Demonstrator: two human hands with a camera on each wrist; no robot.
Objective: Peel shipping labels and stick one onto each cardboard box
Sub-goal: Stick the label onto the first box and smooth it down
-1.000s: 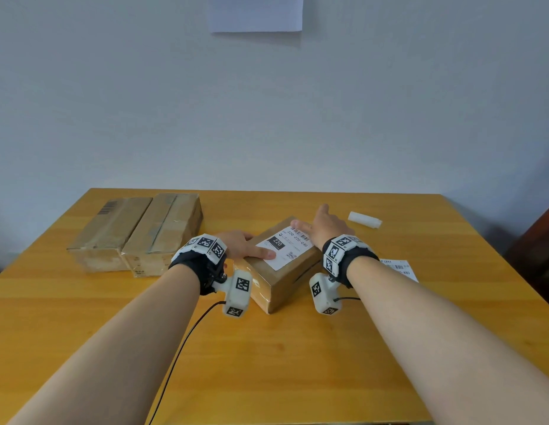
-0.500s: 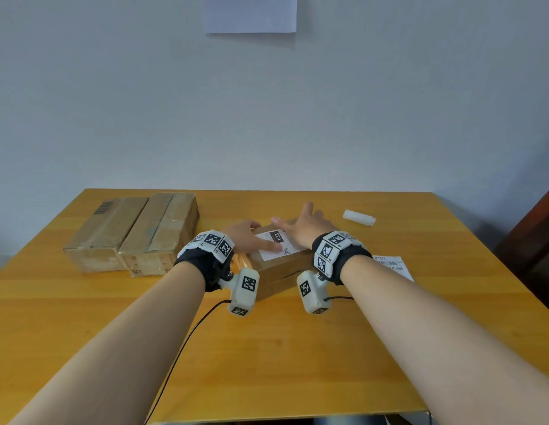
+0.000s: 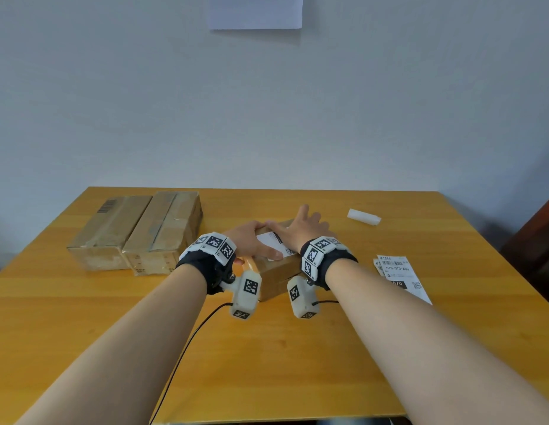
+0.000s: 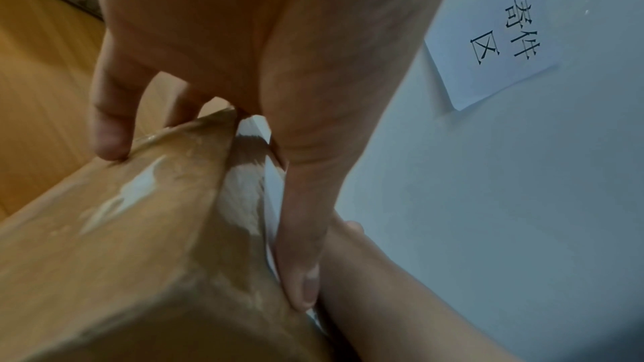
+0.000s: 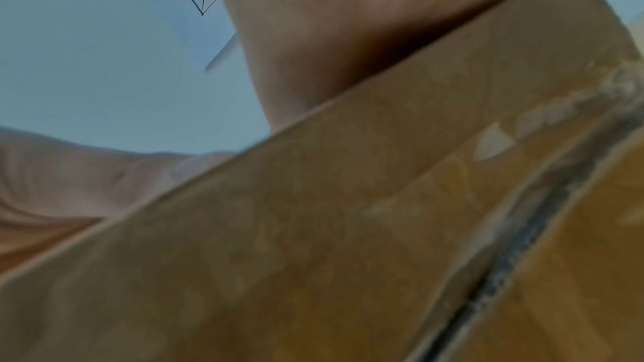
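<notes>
fingers: my left hand grips the small box at table centre, right hand flat on its label | step: pressing label down | next: i think peel a label from the sheets at the right edge

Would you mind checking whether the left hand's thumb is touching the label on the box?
Touching. The left wrist view shows the left hand with its thumb lying flat along the white label on top of the box, no gap.

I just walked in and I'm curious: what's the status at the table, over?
Left hand grips labelled box; right hand flat on its label. Two boxes still unlabelled. Nothing in the way.
</notes>
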